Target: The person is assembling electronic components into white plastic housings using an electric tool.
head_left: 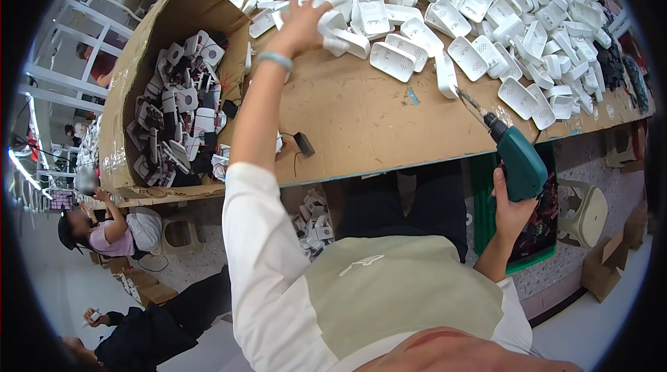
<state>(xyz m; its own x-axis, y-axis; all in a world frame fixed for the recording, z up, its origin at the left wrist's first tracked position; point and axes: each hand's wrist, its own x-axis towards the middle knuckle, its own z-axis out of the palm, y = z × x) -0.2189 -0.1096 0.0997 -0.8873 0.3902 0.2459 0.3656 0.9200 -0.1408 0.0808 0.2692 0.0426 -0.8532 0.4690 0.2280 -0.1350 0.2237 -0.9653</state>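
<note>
My left hand (302, 25) reaches out over the near left edge of a large heap of white plastic casings (476, 4), its fingers spread. Beside the fingertips some casings look smeared, and I cannot tell whether the hand touches one. My right hand (513, 207) is wrapped round the handle of a dark green power drill (522, 162), past the table's front edge. The drill's long bit slants up and left over the table. Its tip ends at or just by a single white casing (446, 75) standing on its side.
A large cardboard box (114, 129) with white and black wired parts (198, 111) lies open on the table (361, 129) at left. A small black block (303, 144) sits near the front edge. A green crate (481, 198) and stool (582, 213) stand below right. Other people are at left.
</note>
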